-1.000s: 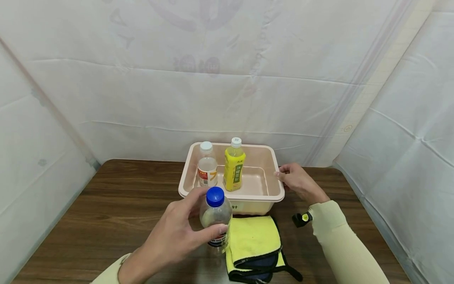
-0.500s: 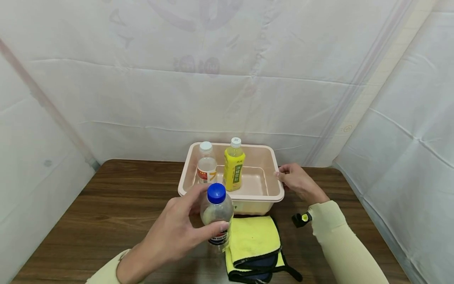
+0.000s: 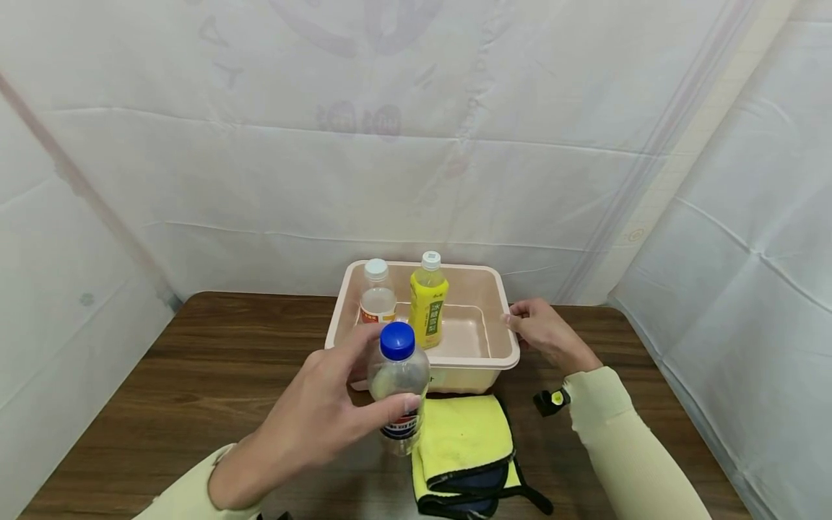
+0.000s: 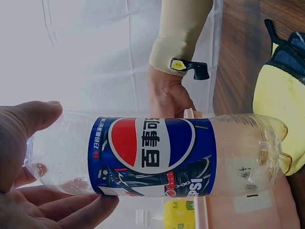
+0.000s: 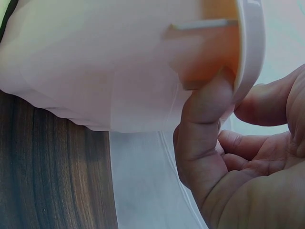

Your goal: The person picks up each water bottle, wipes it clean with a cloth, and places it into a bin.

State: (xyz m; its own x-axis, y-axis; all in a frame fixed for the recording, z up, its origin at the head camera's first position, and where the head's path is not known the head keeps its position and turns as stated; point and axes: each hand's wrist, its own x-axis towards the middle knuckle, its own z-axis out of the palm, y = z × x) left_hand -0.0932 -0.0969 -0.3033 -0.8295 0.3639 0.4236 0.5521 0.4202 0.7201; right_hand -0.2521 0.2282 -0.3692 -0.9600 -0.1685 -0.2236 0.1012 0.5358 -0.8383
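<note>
My left hand (image 3: 325,404) grips a clear plastic Pepsi bottle (image 4: 152,157) with a blue cap and a blue label, thumb on one side and fingers on the other. In the head view the bottle stands upright in front of the near rim of a pale pink plastic basin (image 3: 464,379). My right hand (image 3: 546,332) pinches the basin's right rim; the right wrist view shows the thumb and a bent finger (image 5: 207,114) on either side of it. Inside the basin stand a yellow-labelled drink bottle (image 3: 429,300) and a clear bottle with a white cap (image 3: 377,292).
A folded yellow cloth (image 3: 464,440) with black edging lies on the dark wood table (image 3: 214,390), just in front of the basin. White sheeting (image 3: 416,180) hangs behind the table and along both sides.
The left hand has lifted the Pepsi bottle slightly up and toward the basin, so it covers more of the white-capped bottle. The right hand stays on the rim.
</note>
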